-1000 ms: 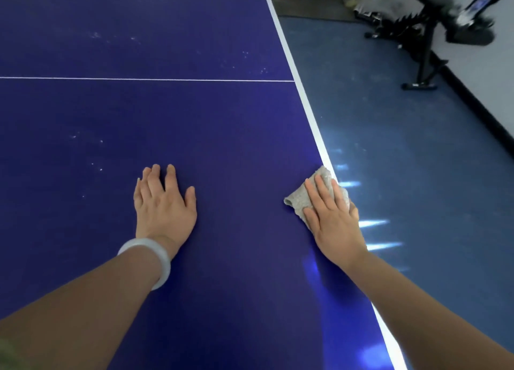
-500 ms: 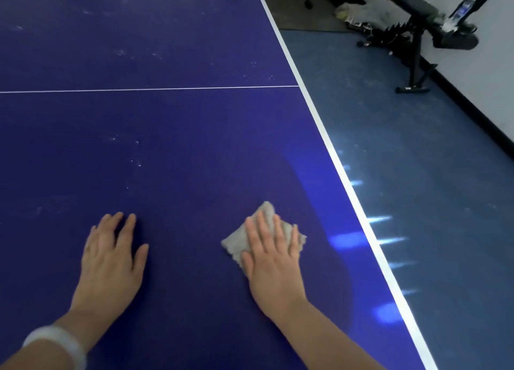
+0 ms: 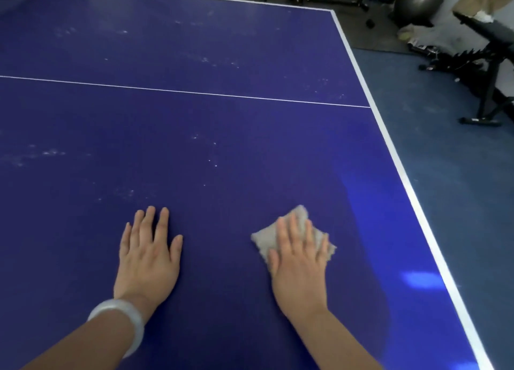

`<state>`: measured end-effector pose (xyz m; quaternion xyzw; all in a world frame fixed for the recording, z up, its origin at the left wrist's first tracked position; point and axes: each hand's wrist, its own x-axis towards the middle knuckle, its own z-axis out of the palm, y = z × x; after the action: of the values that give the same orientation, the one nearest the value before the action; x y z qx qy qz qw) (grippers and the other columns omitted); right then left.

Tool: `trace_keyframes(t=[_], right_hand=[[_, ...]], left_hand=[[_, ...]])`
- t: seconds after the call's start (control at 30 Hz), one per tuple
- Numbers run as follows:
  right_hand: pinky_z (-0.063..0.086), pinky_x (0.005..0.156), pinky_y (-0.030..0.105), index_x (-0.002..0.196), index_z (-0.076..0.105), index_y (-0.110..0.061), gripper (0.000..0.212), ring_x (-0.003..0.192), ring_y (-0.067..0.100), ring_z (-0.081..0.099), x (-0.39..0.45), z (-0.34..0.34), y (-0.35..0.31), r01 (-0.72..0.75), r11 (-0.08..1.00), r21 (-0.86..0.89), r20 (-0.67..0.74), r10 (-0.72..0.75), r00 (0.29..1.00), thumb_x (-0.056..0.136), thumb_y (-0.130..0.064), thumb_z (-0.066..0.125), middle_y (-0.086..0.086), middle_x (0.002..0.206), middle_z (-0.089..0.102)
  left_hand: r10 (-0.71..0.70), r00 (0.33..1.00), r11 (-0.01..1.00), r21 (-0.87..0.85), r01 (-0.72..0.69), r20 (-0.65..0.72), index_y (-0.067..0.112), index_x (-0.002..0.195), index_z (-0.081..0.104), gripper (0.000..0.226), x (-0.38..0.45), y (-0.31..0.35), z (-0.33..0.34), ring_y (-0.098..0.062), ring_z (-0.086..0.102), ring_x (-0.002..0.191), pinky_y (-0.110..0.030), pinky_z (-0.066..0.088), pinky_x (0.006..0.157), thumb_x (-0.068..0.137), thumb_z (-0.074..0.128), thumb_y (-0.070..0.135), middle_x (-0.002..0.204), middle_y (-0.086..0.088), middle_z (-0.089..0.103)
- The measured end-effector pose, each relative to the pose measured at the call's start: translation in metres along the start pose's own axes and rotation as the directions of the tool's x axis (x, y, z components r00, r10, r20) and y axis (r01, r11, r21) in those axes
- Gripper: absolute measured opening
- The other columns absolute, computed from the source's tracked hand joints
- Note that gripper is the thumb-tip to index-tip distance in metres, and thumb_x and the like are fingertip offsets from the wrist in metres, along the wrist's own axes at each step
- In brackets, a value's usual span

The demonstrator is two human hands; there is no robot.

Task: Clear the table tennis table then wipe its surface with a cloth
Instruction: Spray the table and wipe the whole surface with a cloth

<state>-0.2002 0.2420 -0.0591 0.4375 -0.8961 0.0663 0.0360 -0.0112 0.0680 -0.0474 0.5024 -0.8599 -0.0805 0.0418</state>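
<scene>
Since a second ago, when my right hand (image 3: 299,261) worked the grey cloth (image 3: 294,236) against the white right-hand border line (image 3: 411,191), hand and cloth have come inward and now sit well clear of that edge, fingers straight and pressing the cloth flat on the blue table tennis table (image 3: 222,136). My left hand (image 3: 147,254) lies flat too, fingers spread, holding nothing, a pale bangle (image 3: 122,323) on its wrist, near the cloth hand but apart from it. I judge the clearing done, as nothing stands on the visible surface, and the wiping well underway. Pale dusty smears (image 3: 41,154) remain to the left and beyond the centre line (image 3: 194,92), so open room lies far and left. Off the right edge, a weight bench (image 3: 489,64) stands well apart.
</scene>
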Motion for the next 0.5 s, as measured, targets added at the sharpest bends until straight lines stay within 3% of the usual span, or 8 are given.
trace_keyframes(t=[0.07,0.1,0.13,0.2,0.27,0.33,0.4,0.5], right_hand=[[0.016,0.113,0.058,0.152,0.029,-0.021,0.057,0.146,0.03,0.023,0.017,0.004,-0.016,0.309,0.951,0.006,0.061,-0.308,0.949,0.099,-0.041,0.027,-0.001,0.16,0.023],[0.017,0.113,0.058,0.152,0.029,-0.022,0.057,0.146,0.029,0.024,0.029,0.008,-0.009,0.343,0.939,-0.02,0.068,-0.341,0.938,0.098,-0.042,0.028,-0.002,0.16,0.023],[0.019,0.112,0.06,0.151,0.03,-0.023,0.057,0.145,0.03,0.026,0.039,0.009,0.003,0.273,0.961,-0.049,0.057,-0.27,0.961,0.097,-0.043,0.028,-0.001,0.159,0.024],[0.019,0.113,0.062,0.15,0.032,-0.024,0.057,0.144,0.031,0.028,0.055,0.012,0.039,-0.093,0.994,-0.057,0.011,0.094,0.995,0.098,-0.045,0.026,0.001,0.159,0.026],[0.012,0.115,0.061,0.154,0.024,-0.025,0.055,0.147,0.03,0.018,0.055,0.006,0.062,-0.375,0.927,-0.019,0.044,0.376,0.926,0.102,-0.045,0.018,0.0,0.162,0.017],[0.01,0.115,0.062,0.154,0.021,-0.02,0.059,0.148,0.033,0.015,0.047,0.004,0.043,-0.464,0.886,-0.023,0.055,0.464,0.884,0.101,-0.043,0.012,0.003,0.162,0.014],[0.017,0.112,0.066,0.15,0.034,-0.015,0.056,0.143,0.038,0.028,0.039,0.005,-0.003,-0.348,0.937,-0.011,-0.005,0.348,0.937,0.102,-0.04,0.02,0.009,0.157,0.029],[0.02,0.114,0.061,0.15,0.035,-0.019,0.059,0.145,0.031,0.028,0.033,0.01,-0.068,0.021,1.0,-0.004,0.059,-0.02,0.998,0.097,-0.042,0.026,0.002,0.157,0.031]], left_hand=[[-0.002,1.0,1.0,0.004,0.002,-0.012,0.018,0.155,0.009,0.069,0.0,-0.001,0.002,-0.019,-0.004,0.15,-0.038,-0.003,0.122,0.097,0.001,0.053,0.162,-0.005,0.007],[-0.001,1.0,1.0,0.001,0.002,-0.015,0.018,0.155,0.009,0.071,0.0,-0.002,0.003,-0.018,-0.004,0.15,-0.038,-0.003,0.122,0.095,-0.001,0.054,0.162,-0.005,0.007],[0.0,1.0,1.0,-0.001,0.0,-0.014,0.018,0.155,0.009,0.073,0.0,-0.003,0.004,-0.018,-0.004,0.15,-0.039,-0.003,0.122,0.093,-0.002,0.055,0.162,-0.005,0.008],[0.003,1.0,1.0,0.012,-0.003,-0.014,0.017,0.155,0.013,0.072,0.001,-0.004,0.006,-0.02,0.0,0.15,-0.039,-0.001,0.122,0.094,0.0,0.054,0.162,-0.006,0.012],[-0.002,1.0,0.999,0.035,0.002,-0.001,0.014,0.153,0.021,0.071,0.001,-0.005,0.005,-0.023,0.009,0.15,-0.04,0.002,0.121,0.097,0.004,0.053,0.16,-0.008,0.02],[-0.004,1.0,0.999,0.052,0.004,0.013,0.011,0.151,0.03,0.068,0.001,-0.005,0.004,-0.026,0.019,0.147,-0.043,0.008,0.119,0.098,0.009,0.05,0.156,-0.011,0.029],[0.003,1.0,0.999,0.051,-0.004,0.019,0.01,0.149,0.034,0.066,0.001,-0.005,0.003,-0.029,0.024,0.146,-0.045,0.013,0.117,0.099,0.014,0.048,0.154,-0.012,0.034],[0.01,0.999,0.999,0.031,-0.011,0.035,0.008,0.147,0.038,0.064,0.001,-0.006,0.003,-0.03,0.027,0.145,-0.047,0.018,0.115,0.098,0.019,0.047,0.153,-0.014,0.036]])
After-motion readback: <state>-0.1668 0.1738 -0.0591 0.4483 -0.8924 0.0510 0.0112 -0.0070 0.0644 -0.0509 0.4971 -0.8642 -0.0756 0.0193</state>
